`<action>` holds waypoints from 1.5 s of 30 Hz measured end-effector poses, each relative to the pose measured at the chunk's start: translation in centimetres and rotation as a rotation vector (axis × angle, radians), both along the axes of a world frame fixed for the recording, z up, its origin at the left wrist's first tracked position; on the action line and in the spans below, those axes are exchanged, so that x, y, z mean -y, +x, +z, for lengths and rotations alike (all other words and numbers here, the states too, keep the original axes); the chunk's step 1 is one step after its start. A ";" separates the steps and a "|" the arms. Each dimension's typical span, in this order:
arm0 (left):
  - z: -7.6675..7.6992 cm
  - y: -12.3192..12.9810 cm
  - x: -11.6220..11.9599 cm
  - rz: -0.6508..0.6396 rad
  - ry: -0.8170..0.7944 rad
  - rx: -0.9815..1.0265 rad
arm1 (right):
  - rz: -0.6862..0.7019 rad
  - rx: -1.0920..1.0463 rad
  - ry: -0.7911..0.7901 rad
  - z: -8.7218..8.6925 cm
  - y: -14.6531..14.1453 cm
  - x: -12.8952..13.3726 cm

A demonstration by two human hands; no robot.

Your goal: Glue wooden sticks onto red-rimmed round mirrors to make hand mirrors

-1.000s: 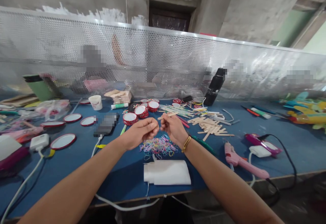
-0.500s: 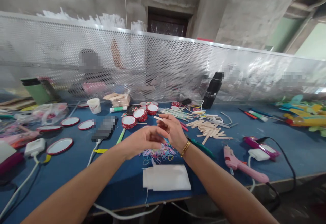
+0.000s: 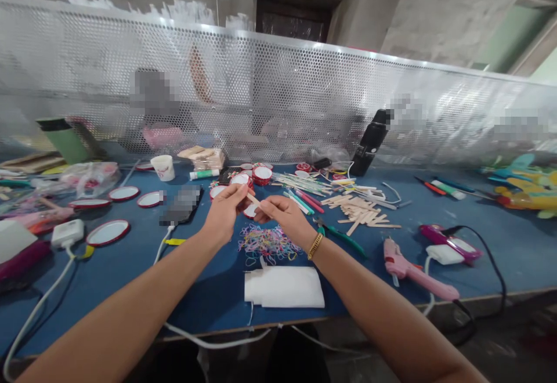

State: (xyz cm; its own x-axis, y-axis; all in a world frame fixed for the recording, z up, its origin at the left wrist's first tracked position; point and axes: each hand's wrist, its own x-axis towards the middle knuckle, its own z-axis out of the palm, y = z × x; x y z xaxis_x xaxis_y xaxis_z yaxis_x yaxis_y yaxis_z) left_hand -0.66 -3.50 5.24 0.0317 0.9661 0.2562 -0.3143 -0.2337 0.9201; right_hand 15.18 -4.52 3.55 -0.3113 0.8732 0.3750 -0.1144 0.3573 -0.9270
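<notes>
Between my two hands is a short wooden craft stick, pale and flat. My left hand pinches its left end, and my right hand has closed fingers on the other end. Both hands hover over the table, just beyond a heap of colorful rubber bands. Nearer to me lies a folded white cloth-like bundle. A loose pile of similar craft sticks spreads to the right of my right hand. Behind my hands sit red-rimmed round lids, some partly hidden.
Green-handled pliers, markers and a pink glue gun lie to the right. A black bottle stands by the perforated metal screen. On the left are a phone, a paper cup and white cables.
My left hand has moved up and closed on the stick that my right hand was holding. The stick now spans both hands. The camera view has tilted slightly downward.
</notes>
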 end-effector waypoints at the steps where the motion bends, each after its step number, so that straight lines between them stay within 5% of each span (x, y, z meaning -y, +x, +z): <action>1: 0.1 -0.1 0.0 0.005 0.000 0.034 | 0.011 -0.007 -0.003 0.0 0.0 -0.1; 6: 0.2 -0.3 -0.3 0.028 -0.082 0.098 | -0.120 -0.012 -0.033 -0.2 0.4 -0.9; 16: 0.4 -0.3 0.2 -0.013 -0.116 -0.119 | -0.295 0.047 0.017 -1.2 1.2 -2.8; 24: 0.4 -0.3 0.1 -0.008 -0.150 -0.144 | -0.391 0.515 0.305 -1.8 2.6 -3.3; 30: 0.4 -0.4 -0.1 0.032 -0.191 -0.089 | -0.426 0.587 0.313 -1.6 2.8 -3.4; 38: -0.3 0.3 0.1 -0.069 -0.194 -0.142 | -0.468 0.736 0.315 -1.2 2.9 -3.1; 45: -0.6 0.0 -0.2 -0.077 -0.145 -0.203 | -0.502 1.016 0.307 -1.2 3.0 -3.0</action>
